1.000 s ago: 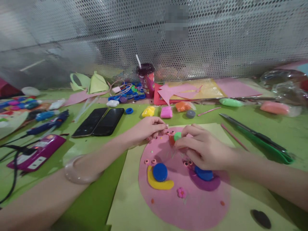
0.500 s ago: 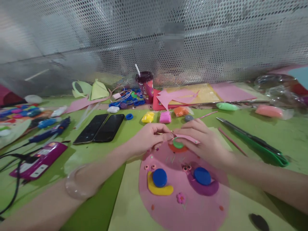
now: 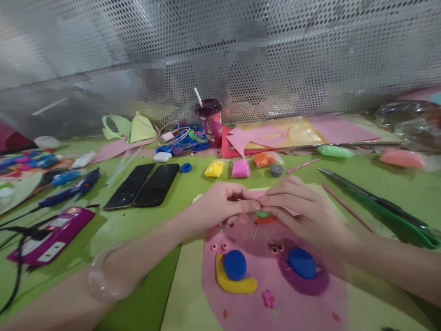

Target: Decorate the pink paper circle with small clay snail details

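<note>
My left hand (image 3: 223, 204) and my right hand (image 3: 303, 209) meet fingertip to fingertip over the far edge of a pink paper disc (image 3: 275, 294). Both pinch a thin pink strip (image 3: 287, 210) between them. Just beneath the fingers sits a green clay blob on an orange one (image 3: 263, 216). On the disc lie a yellow clay snail with a blue shell (image 3: 234, 271) and a purple snail with a blue shell (image 3: 303, 271). A small pink clay flower (image 3: 268, 299) lies nearer to me.
Two dark phones (image 3: 143, 184) lie at the left. Clay lumps, yellow (image 3: 213, 169), pink (image 3: 240, 168) and orange (image 3: 264, 159), sit behind the hands. A cup with a straw (image 3: 209, 117), a green ruler (image 3: 379, 204), a magenta box (image 3: 51, 234) and a perforated metal wall (image 3: 310, 55) surround the work.
My right hand set the green and orange clay down on the disc. Both hands then came together at the disc's far edge and pinched the pink strip.
</note>
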Action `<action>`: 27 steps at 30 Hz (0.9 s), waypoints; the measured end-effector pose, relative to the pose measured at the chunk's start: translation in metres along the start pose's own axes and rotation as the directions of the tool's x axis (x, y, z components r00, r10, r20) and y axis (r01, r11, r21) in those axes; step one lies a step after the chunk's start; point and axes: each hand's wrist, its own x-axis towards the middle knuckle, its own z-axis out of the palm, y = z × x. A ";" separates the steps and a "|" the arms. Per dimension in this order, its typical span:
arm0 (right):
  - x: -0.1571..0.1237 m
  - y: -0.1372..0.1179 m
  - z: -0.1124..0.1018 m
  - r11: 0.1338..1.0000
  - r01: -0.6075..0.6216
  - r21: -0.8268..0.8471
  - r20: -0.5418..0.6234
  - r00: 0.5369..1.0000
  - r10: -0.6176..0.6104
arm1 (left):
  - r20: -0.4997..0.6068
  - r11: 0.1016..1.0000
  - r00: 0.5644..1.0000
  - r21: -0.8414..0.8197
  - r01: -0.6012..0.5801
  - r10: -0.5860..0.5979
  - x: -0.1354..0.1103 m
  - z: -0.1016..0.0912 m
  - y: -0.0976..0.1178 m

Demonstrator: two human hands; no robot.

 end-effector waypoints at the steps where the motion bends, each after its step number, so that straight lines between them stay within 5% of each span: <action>1: 0.000 0.000 0.000 1.000 0.001 0.001 -0.003 1.000 -0.001 | 0.012 1.000 1.000 -0.004 0.007 -0.007 0.000 0.000 0.000; 12: 0.002 -0.001 -0.001 0.993 -0.118 -0.011 -0.056 0.992 0.117 | -0.036 1.000 0.999 0.013 0.001 0.000 0.003 -0.004 0.000; 27: -0.001 -0.001 0.002 0.996 -0.083 0.014 -0.010 0.996 0.084 | -0.025 0.999 1.000 -0.054 -0.001 -0.001 0.002 0.000 -0.005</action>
